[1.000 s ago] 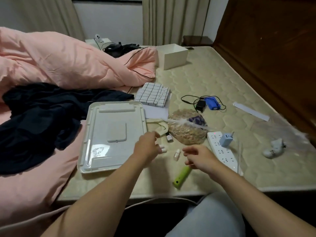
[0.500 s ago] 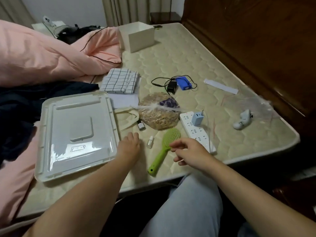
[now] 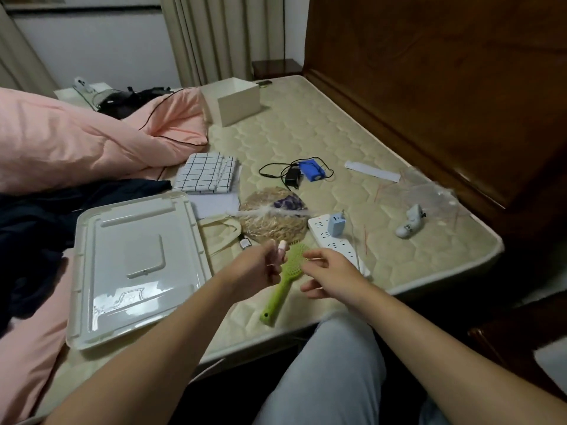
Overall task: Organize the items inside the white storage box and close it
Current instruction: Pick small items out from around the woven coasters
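Observation:
My left hand (image 3: 259,266) is lifted just above the mattress and pinches a small pale pink bottle (image 3: 280,247). My right hand (image 3: 326,271) hovers beside it with loosely curled fingers, holding nothing, over the head of a green hairbrush (image 3: 283,282) that lies on the mattress. The white storage lid (image 3: 135,265) lies flat to the left. A woven straw item in clear wrap (image 3: 273,223) and a white power strip (image 3: 334,243) with a blue charger (image 3: 336,223) lie just beyond my hands. The white storage box itself is hidden.
A small white open box (image 3: 237,102) stands far back. A folded checked cloth (image 3: 208,173), a blue device with black cable (image 3: 311,170), a white paper strip (image 3: 371,171), a white toy (image 3: 409,222), pink duvet (image 3: 76,139) and dark clothing (image 3: 27,228) surround the area. A wooden headboard (image 3: 445,87) runs along the right.
My left hand has picked the small pink bottle up off the mattress. My right hand has shifted slightly toward the brush head. The camera view has tilted up a little.

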The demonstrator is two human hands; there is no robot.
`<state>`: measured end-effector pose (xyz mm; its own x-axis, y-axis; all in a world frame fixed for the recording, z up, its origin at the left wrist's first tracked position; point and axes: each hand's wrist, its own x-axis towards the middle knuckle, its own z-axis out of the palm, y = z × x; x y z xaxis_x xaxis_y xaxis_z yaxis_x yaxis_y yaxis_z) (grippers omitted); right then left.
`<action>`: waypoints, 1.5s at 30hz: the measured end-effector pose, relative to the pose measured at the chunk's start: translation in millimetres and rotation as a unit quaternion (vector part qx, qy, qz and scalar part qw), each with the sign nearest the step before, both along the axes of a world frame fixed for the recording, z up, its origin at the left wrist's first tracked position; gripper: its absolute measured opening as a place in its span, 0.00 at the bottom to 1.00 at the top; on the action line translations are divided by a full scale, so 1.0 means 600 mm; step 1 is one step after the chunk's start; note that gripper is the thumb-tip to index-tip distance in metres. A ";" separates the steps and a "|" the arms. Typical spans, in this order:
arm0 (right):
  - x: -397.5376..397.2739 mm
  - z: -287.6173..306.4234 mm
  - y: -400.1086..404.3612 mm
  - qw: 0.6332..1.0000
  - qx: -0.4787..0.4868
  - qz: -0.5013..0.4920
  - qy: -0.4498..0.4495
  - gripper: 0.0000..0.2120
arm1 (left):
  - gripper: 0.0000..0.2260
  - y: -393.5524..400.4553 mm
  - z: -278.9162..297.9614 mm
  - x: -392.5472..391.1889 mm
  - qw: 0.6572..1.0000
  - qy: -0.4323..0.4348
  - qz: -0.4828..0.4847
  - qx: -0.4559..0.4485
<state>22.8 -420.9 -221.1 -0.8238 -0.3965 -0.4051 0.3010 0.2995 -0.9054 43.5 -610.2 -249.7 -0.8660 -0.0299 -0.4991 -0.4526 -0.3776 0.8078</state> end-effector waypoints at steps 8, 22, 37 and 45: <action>-0.002 0.072 0.171 0.973 -0.118 -0.190 0.059 0.08 | 0.15 0.209 0.137 -0.036 0.980 0.076 -0.185 0.006; 0.201 0.123 0.697 0.825 -0.149 -0.520 0.164 0.06 | 0.14 0.782 0.190 -0.002 0.917 0.090 -0.388 -0.001; 0.265 0.104 0.997 0.740 0.432 -0.500 0.126 0.08 | 0.06 1.109 0.072 0.008 0.759 0.382 -0.465 -0.249; 0.141 0.052 1.079 0.750 0.604 -0.265 -0.045 0.17 | 0.12 1.150 0.015 -0.021 0.669 0.371 -0.536 -0.357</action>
